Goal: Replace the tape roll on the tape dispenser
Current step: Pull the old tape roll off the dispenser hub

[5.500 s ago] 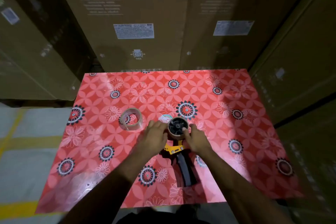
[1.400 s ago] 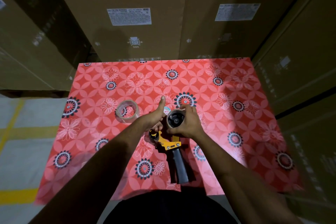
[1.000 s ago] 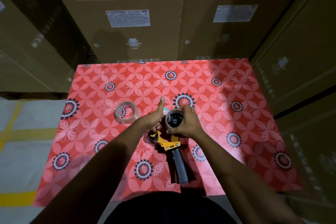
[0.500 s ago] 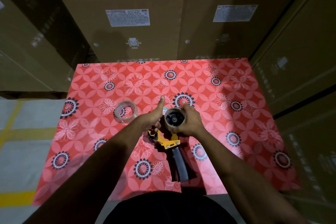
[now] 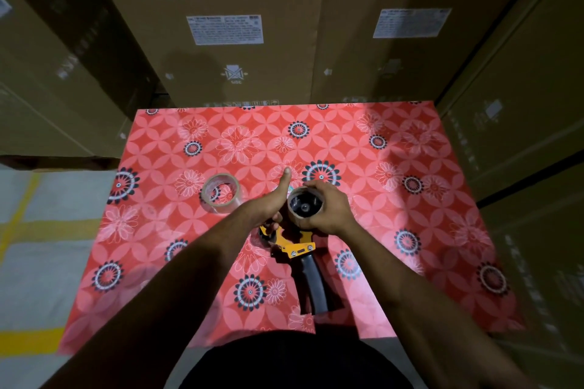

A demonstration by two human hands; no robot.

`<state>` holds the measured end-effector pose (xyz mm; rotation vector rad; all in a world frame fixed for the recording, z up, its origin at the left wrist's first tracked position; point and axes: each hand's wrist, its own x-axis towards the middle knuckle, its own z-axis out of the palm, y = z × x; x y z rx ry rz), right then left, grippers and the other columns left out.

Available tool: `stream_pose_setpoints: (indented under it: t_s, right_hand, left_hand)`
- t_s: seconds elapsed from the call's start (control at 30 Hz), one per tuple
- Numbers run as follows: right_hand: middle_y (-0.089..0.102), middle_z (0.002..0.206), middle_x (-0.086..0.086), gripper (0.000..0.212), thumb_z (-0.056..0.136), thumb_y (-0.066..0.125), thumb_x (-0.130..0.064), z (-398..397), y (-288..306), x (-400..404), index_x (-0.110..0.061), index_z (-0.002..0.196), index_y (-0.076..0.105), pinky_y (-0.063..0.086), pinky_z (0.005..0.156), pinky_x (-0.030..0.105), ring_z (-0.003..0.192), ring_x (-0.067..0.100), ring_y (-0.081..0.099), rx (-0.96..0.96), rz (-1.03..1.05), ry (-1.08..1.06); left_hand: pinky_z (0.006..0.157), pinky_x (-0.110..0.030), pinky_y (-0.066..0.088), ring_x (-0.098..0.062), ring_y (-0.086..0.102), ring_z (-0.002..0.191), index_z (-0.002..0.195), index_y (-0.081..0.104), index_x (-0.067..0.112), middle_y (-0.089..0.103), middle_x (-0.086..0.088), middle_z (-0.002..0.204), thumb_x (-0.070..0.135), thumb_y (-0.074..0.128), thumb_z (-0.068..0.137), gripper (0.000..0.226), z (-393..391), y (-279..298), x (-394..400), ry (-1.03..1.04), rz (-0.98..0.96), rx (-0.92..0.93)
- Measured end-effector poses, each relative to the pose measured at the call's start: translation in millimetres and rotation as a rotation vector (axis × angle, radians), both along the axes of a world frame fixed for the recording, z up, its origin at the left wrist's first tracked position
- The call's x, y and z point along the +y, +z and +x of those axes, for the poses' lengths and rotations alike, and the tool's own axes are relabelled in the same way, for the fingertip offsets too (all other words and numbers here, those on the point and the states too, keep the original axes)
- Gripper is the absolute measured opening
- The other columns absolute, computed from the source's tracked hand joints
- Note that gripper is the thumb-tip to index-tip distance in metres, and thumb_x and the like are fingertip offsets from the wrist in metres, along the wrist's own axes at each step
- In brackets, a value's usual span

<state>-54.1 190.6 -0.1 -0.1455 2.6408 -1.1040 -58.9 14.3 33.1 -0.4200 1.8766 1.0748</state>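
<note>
A yellow tape dispenser (image 5: pixel 294 245) with a black handle (image 5: pixel 314 284) lies on the red flowered table (image 5: pixel 410 215). My right hand (image 5: pixel 328 208) is wrapped around the tape roll (image 5: pixel 305 206) that sits on the dispenser's black hub. My left hand (image 5: pixel 273 202) grips the dispenser's front end, thumb pointing up and away. A second, clear tape roll (image 5: pixel 220 193) lies flat on the table to the left of my hands, apart from them.
Tall cardboard washing-machine boxes (image 5: pixel 221 25) stand against the table's far edge and along its right side (image 5: pixel 521 104). A grey floor with yellow lines (image 5: pixel 28 230) is on the left.
Over the last second and a half my hands have barely moved. Earlier, both hands were on the roll at the hub; my left hand has since shifted to the dispenser's front.
</note>
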Motion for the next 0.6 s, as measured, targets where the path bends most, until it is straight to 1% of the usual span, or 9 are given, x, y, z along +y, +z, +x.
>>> stream_pose_setpoints:
  t_s: [0.03, 0.1, 0.17, 0.23, 0.3, 0.4, 0.5, 0.57, 0.6]
  right_hand:
    - [0.064, 0.131, 0.004, 0.091, 0.053, 0.088, -0.038, 1, 1, -1, -0.019, 0.136, 0.057, 0.045, 0.095, 0.024, 0.119, 0.023, 0.060, -0.007, -0.004, 0.032]
    - [0.053, 0.139, 0.010, 0.111, 0.048, 0.081, -0.051, 4, 4, -6, -0.023, 0.148, 0.044, 0.043, 0.106, 0.037, 0.128, 0.027, 0.050, -0.059, 0.033, 0.081]
    - [0.042, 0.134, 0.013, 0.124, 0.038, 0.076, -0.068, 7, 3, -10, -0.031, 0.150, 0.038, 0.044, 0.104, 0.042, 0.125, 0.027, 0.041, -0.129, 0.061, 0.012]
    - [0.045, 0.125, 0.011, 0.118, 0.034, 0.072, -0.072, 7, -1, -11, -0.028, 0.141, 0.046, 0.049, 0.092, 0.035, 0.116, 0.024, 0.044, -0.116, 0.050, -0.080]
    - [0.053, 0.121, 0.009, 0.106, 0.037, 0.074, -0.062, 7, -4, -10, -0.024, 0.134, 0.053, 0.042, 0.082, 0.026, 0.111, 0.021, 0.050, -0.075, 0.051, -0.059]
    - [0.062, 0.129, 0.005, 0.093, 0.052, 0.087, -0.043, 4, -2, -5, -0.022, 0.137, 0.055, 0.044, 0.091, 0.026, 0.118, 0.024, 0.058, -0.022, 0.038, 0.007]
    - [0.061, 0.137, 0.002, 0.106, 0.052, 0.086, -0.047, 4, -1, -2, -0.024, 0.146, 0.044, 0.044, 0.107, 0.046, 0.125, 0.024, 0.057, 0.011, 0.037, 0.081]
    - [0.053, 0.136, 0.005, 0.115, 0.047, 0.091, -0.052, 6, 1, -3, -0.023, 0.145, 0.039, 0.045, 0.103, 0.043, 0.124, 0.025, 0.051, -0.070, 0.044, 0.023]
    - [0.050, 0.131, 0.007, 0.112, 0.047, 0.093, -0.052, 6, 1, -4, -0.019, 0.140, 0.041, 0.046, 0.095, 0.037, 0.119, 0.025, 0.049, -0.101, 0.046, -0.018]
  left_hand:
    - [0.052, -0.026, 0.031, -0.011, 0.031, 0.041, 0.158, 0.020, 0.010, 0.029, 0.002, 0.050, 0.098, 0.000, 0.066, 0.129, 2, 4, 2, 0.000, 0.001, 0.012]
    - [0.054, -0.026, 0.033, -0.010, 0.033, 0.040, 0.154, 0.033, 0.013, 0.032, 0.002, 0.048, 0.093, -0.003, 0.070, 0.121, 4, 10, 4, -0.001, 0.031, 0.033]
    - [0.063, -0.027, 0.040, -0.009, 0.036, 0.040, 0.152, 0.036, 0.011, 0.037, 0.000, 0.048, 0.090, -0.005, 0.075, 0.118, 6, 13, 6, 0.005, 0.036, 0.032]
    - [0.064, -0.027, 0.041, -0.009, 0.035, 0.040, 0.154, 0.031, 0.009, 0.037, 0.001, 0.047, 0.088, -0.006, 0.078, 0.116, 7, 16, 8, 0.018, 0.006, 0.024]
    - [0.058, -0.026, 0.034, -0.010, 0.030, 0.043, 0.155, 0.028, 0.009, 0.031, 0.003, 0.048, 0.090, -0.004, 0.076, 0.117, 7, 16, 9, 0.031, 0.001, 0.025]
    - [0.054, -0.027, 0.026, -0.011, 0.024, 0.047, 0.150, 0.037, 0.008, 0.026, 0.003, 0.052, 0.089, -0.001, 0.078, 0.115, 7, 17, 7, 0.014, 0.015, 0.046]
    - [0.054, -0.026, 0.027, -0.010, 0.028, 0.044, 0.152, 0.034, 0.010, 0.027, 0.004, 0.049, 0.089, 0.000, 0.077, 0.115, 6, 16, 6, 0.026, 0.023, 0.041]
    - [0.058, -0.027, 0.033, -0.011, 0.032, 0.044, 0.156, 0.026, 0.012, 0.031, 0.003, 0.048, 0.093, -0.001, 0.072, 0.120, 5, 14, 5, 0.044, 0.019, 0.042]
    - [0.060, -0.027, 0.035, -0.011, 0.032, 0.044, 0.151, 0.035, 0.011, 0.032, 0.002, 0.048, 0.093, -0.002, 0.072, 0.120, 6, 13, 5, 0.044, 0.011, 0.042]
